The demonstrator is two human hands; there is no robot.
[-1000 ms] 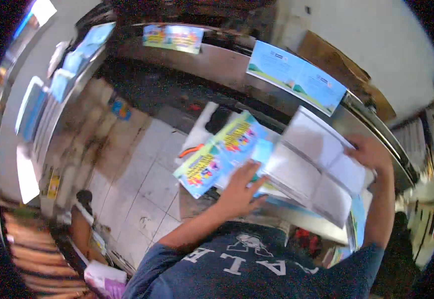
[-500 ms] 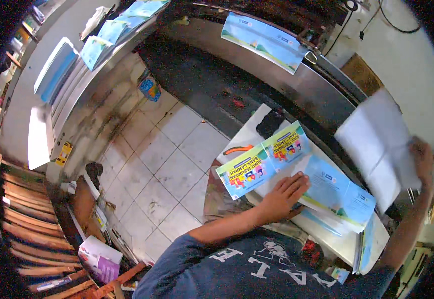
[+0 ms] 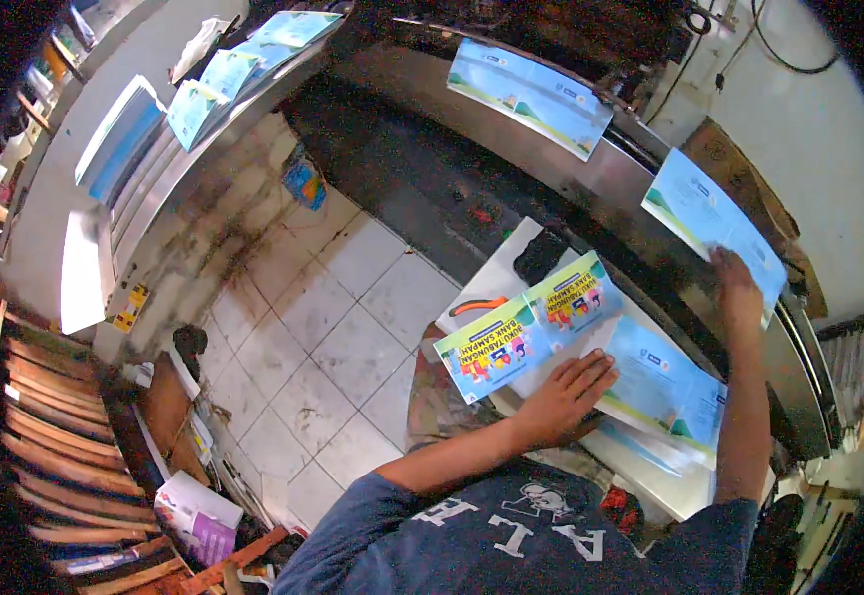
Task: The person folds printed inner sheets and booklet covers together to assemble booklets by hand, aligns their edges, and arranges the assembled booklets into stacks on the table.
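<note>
My left hand (image 3: pixel 563 399) lies flat with fingers stretched, on the printed sheets over a white board (image 3: pixel 501 260) near my lap. Under and beside it are a yellow-green printed cover sheet (image 3: pixel 491 347) and a light-blue printed sheet (image 3: pixel 650 372). Farther right, my right hand (image 3: pixel 739 286) is closed on the near edge of another blue printed sheet (image 3: pixel 709 213). That sheet rests against the metal ledge at the right; the thumb is hidden. An orange-handled tool (image 3: pixel 477 308) and a black cloth-like item (image 3: pixel 541 256) lie on the board's far part.
A similar blue sheet (image 3: pixel 529 97) hangs over the metal ledge ahead. More printed sheets (image 3: pixel 199 111) and a stack (image 3: pixel 119 139) sit on the left ledge. Wooden slats (image 3: pixel 75 446) and a purple-white booklet (image 3: pixel 199 516) are at lower left. Brown cardboard (image 3: pixel 739 178) leans on the wall.
My right hand has moved left and inward. The sheet that showed its white side now shows its blue printed side, at the right ledge. My left hand has stayed in place on the sheets.
</note>
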